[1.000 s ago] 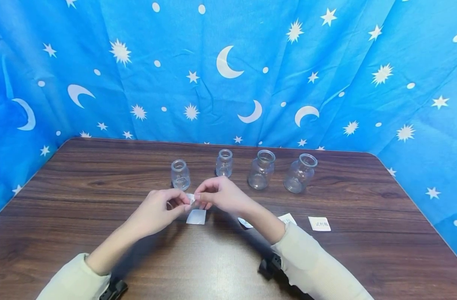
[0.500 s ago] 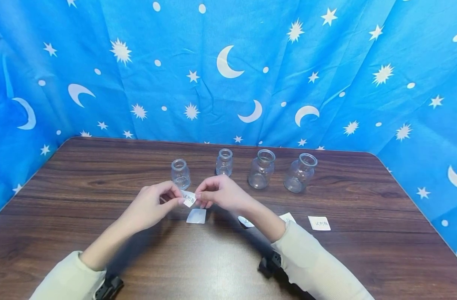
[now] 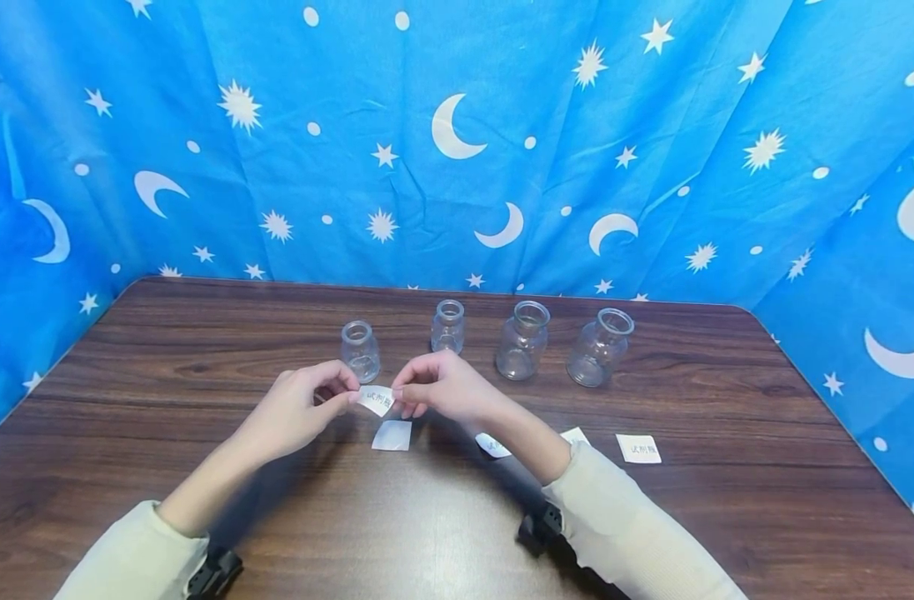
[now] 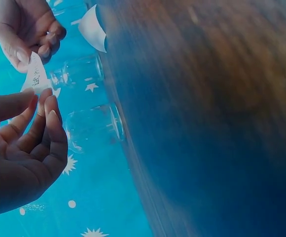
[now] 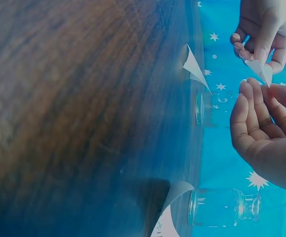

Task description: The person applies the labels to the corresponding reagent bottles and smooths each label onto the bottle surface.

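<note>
One printed label (image 3: pixel 377 400) was held between two hands in the head view: the left hand (image 3: pixel 299 410) pinched one end and the right hand (image 3: pixel 445 390) the other, both narrow on it. Just beyond the left fingertips stood the near small jar (image 3: pixel 361 360); behind the right hand was the far small jar (image 3: pixel 447 329), with the middle large jar (image 3: pixel 521 346) and the end large jar (image 3: pixel 597 354) to its right. A blank square (image 3: pixel 392 435), probably backing, lay below the held label, so peeling seemed done. Beside the right forearm lay a partly hidden label (image 3: pixel 492 445), a second covered label (image 3: pixel 575 435) and, farther right, an uncovered label (image 3: pixel 640 449). No jar visibly bore a label; I judged sticking not yet begun, with these three left.

In the left wrist view, print showed on the label between both hands' fingertips, clear of the table (image 4: pixel 197 98).

In the right wrist view, the label spanned from right thumb to left fingers, bent and seen obliquely.
</note>
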`<state>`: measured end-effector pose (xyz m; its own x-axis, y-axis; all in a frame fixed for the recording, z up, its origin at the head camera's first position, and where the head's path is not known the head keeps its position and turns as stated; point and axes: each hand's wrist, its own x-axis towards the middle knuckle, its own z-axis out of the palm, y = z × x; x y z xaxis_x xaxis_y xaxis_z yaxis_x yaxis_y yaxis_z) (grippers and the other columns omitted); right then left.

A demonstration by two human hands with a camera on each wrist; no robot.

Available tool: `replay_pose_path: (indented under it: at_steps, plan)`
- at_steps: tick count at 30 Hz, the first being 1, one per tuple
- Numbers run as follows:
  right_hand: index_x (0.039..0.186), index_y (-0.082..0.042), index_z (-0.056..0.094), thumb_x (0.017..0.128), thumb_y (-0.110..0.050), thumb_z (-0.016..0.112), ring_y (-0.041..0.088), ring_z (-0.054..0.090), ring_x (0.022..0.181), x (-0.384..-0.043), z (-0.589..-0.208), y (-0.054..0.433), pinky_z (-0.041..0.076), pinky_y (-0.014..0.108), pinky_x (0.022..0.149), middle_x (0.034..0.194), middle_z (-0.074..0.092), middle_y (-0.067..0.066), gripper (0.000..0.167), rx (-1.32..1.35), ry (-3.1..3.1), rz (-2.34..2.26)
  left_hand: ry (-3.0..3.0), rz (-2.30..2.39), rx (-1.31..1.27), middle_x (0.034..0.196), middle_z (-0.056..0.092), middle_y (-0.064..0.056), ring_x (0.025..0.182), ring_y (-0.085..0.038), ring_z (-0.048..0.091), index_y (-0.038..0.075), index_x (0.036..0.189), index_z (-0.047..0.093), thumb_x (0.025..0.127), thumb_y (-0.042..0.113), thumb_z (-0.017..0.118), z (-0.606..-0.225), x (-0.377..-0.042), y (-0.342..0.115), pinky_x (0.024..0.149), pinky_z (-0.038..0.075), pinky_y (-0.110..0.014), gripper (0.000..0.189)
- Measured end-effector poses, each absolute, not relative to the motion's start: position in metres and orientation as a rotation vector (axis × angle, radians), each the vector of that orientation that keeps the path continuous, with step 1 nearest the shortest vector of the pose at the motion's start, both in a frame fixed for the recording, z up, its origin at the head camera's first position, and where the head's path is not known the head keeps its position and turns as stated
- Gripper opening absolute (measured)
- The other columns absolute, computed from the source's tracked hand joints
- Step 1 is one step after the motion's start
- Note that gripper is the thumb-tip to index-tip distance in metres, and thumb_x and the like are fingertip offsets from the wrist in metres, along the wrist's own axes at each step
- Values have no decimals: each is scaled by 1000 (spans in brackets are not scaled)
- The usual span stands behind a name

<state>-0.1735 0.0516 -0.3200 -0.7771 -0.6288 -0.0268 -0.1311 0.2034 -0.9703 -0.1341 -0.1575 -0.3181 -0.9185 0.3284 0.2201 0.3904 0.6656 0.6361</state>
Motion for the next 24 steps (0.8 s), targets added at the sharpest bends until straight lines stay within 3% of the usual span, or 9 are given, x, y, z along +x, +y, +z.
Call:
replay_pose_path:
  at_steps: [11, 17, 24]
  plan:
    - [90, 10, 61, 84, 3, 55, 16, 61, 67, -175, -320, 52, 52, 36, 66, 75, 63, 12, 11, -717, 2095, -1613, -2824, -1141, -613, 71, 58, 5, 67, -11, 53, 8, 83, 59, 88, 10, 60, -320, -137, -158, 63, 44, -29, 5]
    - [90, 8, 62, 83, 5, 58, 16, 60, 66, -177, -318, 50, 52, 35, 66, 75, 62, 11, 9, -684, 2137, -1621, -2828, -1291, -586, 71, 60, 0, 66, -17, 57, 6, 85, 58, 88, 9, 59, -316, -139, -159, 56, 45, -27, 4]
    - [88, 8, 61, 82, 6, 58, 14, 59, 65, -180, -317, 43, 51, 30, 63, 72, 61, 11, 7, -667, 2135, -1683, -2817, -1387, -555, 75, 63, -6, 69, -15, 59, 3, 87, 57, 89, 7, 58, -313, -141, -161, 59, 48, -27, 5]
